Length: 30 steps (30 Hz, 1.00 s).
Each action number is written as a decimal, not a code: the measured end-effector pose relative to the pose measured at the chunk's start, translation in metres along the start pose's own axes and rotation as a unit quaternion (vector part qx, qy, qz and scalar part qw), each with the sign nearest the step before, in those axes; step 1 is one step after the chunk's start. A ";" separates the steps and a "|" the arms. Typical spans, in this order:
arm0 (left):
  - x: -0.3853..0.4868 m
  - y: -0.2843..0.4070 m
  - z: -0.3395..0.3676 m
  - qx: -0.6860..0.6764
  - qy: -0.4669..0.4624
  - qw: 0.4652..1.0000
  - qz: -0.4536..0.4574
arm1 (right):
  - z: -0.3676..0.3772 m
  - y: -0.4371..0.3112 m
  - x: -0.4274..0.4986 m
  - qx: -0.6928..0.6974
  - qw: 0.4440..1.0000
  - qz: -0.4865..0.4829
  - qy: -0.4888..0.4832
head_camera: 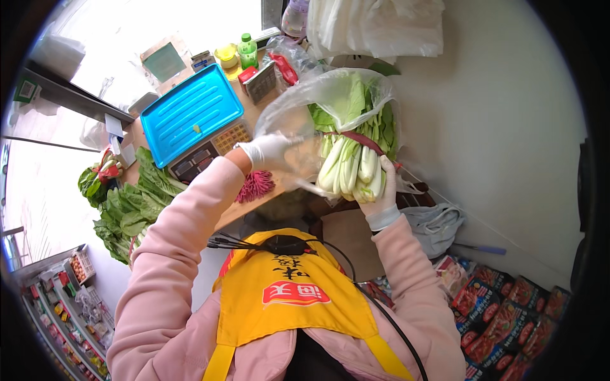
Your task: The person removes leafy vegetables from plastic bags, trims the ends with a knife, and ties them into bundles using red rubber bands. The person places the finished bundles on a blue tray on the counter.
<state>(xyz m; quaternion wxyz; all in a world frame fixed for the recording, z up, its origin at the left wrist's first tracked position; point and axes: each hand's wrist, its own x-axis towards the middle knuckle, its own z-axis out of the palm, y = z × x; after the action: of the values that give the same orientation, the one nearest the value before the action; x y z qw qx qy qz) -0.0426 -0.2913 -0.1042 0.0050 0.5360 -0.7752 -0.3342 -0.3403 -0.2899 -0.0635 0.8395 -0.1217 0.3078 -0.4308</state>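
Note:
A bunch of leafy greens with white stalks (350, 166), tied with a dark red band (364, 141), stands tilted partly inside a clear plastic bag (286, 112). My gloved right hand (385, 190) holds the bunch near its stalk ends. The gloved left hand (274, 150) is at the bag's left side, its fingers blurred; whether they grip the film cannot be told. Left of it stands a scale with a blue tray (193, 114) and a keypad (232, 138). A heap of pink-red bands (256, 185) lies on the wooden table just below my left hand.
More leafy greens (138, 205) lie at the table's left end (228, 214). A green-capped bottle (247, 51), a yellow-lidded jar (227, 56) and a calculator (260, 83) stand behind the scale. White plastic bags (376, 28) hang at the wall. Packaged goods (495, 319) are stacked at lower right.

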 end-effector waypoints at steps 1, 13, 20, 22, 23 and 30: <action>-0.010 0.004 0.009 0.056 -0.056 0.996 0.050 | 0.004 0.001 0.006 -0.014 0.999 -0.021 -0.020; -0.020 -0.006 -0.015 -0.109 0.345 0.929 0.077 | 0.004 -0.025 -0.006 -0.093 0.982 0.165 0.020; 0.002 -0.018 -0.069 -0.496 0.392 0.774 0.050 | -0.029 -0.064 -0.058 -0.170 0.939 0.297 -0.022; 0.011 -0.033 -0.070 -0.513 0.407 0.755 0.019 | -0.038 -0.075 -0.065 -0.198 0.937 0.284 -0.044; 0.012 -0.039 -0.065 -0.479 0.397 0.783 -0.011 | -0.039 -0.082 -0.068 -0.211 0.935 0.279 -0.056; -0.022 -0.040 -0.024 -0.341 0.141 0.929 -0.032 | 0.016 -0.062 -0.065 -0.097 0.979 0.084 -0.159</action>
<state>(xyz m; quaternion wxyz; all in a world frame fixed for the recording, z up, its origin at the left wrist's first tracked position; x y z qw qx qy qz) 0.0088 -0.2937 -0.0984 0.2865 0.5680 -0.5882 -0.4993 -0.3990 -0.2755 0.0048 0.8950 -0.2434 0.2197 -0.3024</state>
